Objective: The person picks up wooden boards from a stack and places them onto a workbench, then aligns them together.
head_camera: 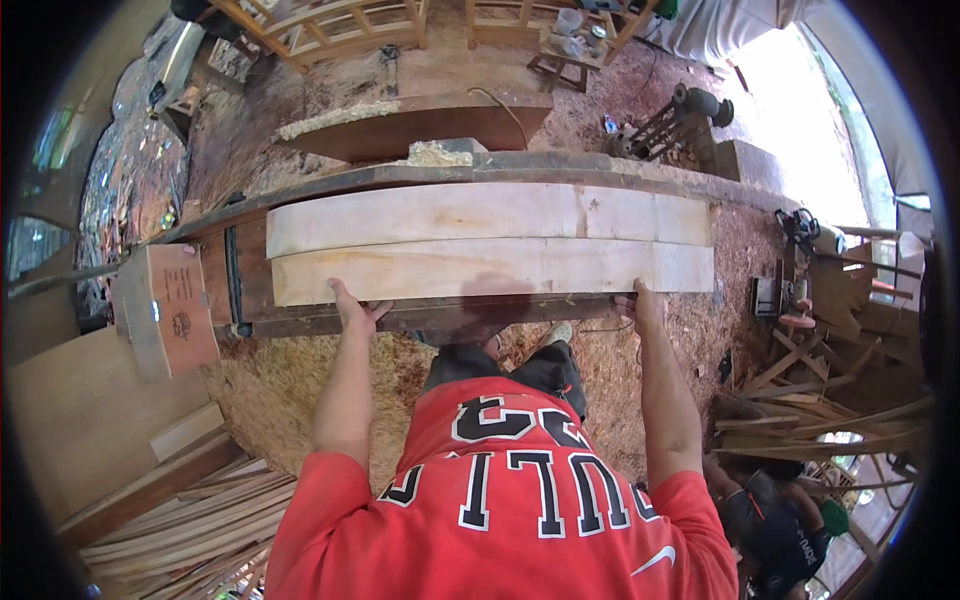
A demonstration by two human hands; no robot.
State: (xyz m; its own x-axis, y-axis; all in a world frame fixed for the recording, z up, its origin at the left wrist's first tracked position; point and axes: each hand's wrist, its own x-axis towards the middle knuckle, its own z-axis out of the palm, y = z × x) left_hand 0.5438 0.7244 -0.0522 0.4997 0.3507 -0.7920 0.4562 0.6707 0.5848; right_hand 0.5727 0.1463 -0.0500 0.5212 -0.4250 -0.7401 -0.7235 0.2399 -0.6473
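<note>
Two long pale wooden boards lie side by side on a dark wooden workbench (442, 311), their long edges touching or nearly so. My left hand (355, 307) grips the near edge of the nearer board (465, 270) towards its left end, thumb on top and fingers at the edge below. Towards the right end of that same board, my right hand (642, 304) holds the near edge in a similar way. The farther board (450, 214) is touched by neither hand. Its right part carries a brownish streak and a small knot.
A cardboard piece (180, 307) lies at the bench's left end. Beyond the bench stands a large wooden panel (420, 127). Stacked wood strips (195, 525) fill the lower left, scrap wood (810, 420) the right. Another person (780, 525) is at the lower right. Shavings cover the floor.
</note>
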